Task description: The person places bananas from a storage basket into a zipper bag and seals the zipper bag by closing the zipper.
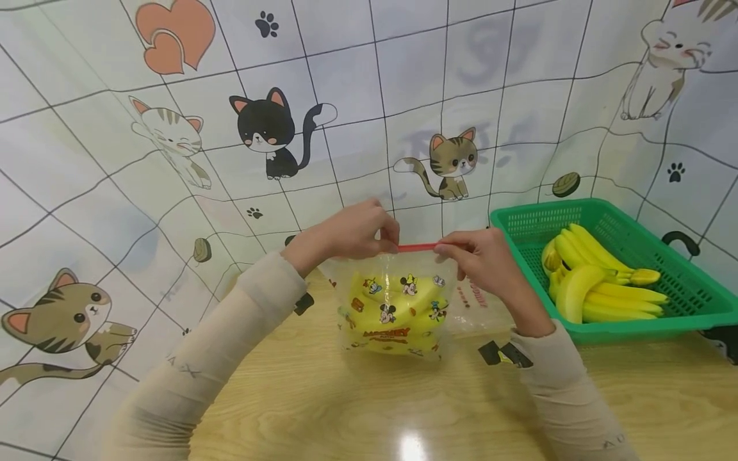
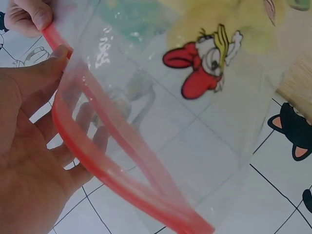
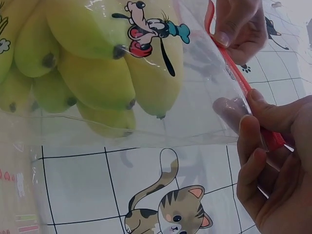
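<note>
A clear zip bag [image 1: 398,314] with cartoon prints and a red zip strip [image 1: 419,247] stands on the wooden table, and yellow bananas [image 3: 97,73] show through its plastic. My left hand [image 1: 360,230] pinches the strip near its middle between thumb and finger. Toward the strip's right end, my right hand [image 1: 481,259] pinches it too. In the left wrist view, the two red edges [image 2: 131,161] beside the left hand are spread apart. Between the two hands the strip looks pressed together.
A green basket [image 1: 611,330] at the right holds several more bananas [image 1: 611,282]. Another clear bag [image 1: 478,310] lies flat behind the right wrist. Small black-and-yellow pieces [image 1: 504,354] sit beside it. A cat-printed sheet [image 1: 357,153] covers the wall behind.
</note>
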`<act>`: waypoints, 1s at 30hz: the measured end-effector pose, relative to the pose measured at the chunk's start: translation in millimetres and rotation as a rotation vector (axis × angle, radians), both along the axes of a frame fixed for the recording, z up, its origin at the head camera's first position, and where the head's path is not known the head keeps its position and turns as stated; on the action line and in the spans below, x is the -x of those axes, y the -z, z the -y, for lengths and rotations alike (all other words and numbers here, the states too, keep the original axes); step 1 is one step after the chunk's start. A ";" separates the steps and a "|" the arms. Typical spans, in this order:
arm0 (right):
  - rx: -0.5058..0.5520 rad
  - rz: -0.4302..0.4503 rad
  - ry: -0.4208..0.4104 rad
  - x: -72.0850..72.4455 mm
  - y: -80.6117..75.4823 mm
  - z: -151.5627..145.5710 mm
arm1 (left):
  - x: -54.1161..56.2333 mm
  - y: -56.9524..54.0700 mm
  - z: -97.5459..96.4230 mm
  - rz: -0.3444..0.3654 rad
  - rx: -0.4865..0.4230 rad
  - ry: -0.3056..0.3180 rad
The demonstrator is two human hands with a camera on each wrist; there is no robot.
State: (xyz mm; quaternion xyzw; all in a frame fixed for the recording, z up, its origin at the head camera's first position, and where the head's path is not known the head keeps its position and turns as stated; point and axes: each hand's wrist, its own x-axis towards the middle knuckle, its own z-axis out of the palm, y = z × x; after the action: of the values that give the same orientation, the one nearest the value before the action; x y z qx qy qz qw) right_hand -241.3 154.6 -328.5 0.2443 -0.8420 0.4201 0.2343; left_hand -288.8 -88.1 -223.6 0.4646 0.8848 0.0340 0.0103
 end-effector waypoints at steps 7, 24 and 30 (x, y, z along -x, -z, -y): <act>0.008 0.001 -0.016 0.8 2.6 -3.4 | -0.5 -1.0 12.8 0.000 0.018 -0.009; -0.012 0.051 -0.019 0.9 3.6 -14.6 | 7.9 0.5 42.0 0.022 0.023 -0.079; -0.019 0.080 -0.023 0.3 0.5 -14.2 | 10.5 -0.9 54.5 0.041 0.013 -0.078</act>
State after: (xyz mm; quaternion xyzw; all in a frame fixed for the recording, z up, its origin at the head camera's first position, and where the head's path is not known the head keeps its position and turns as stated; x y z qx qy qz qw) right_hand -241.5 168.8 -329.0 0.2392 -0.8519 0.4240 0.1932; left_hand -299.3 -142.6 -222.7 0.4289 0.9021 0.0383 0.0302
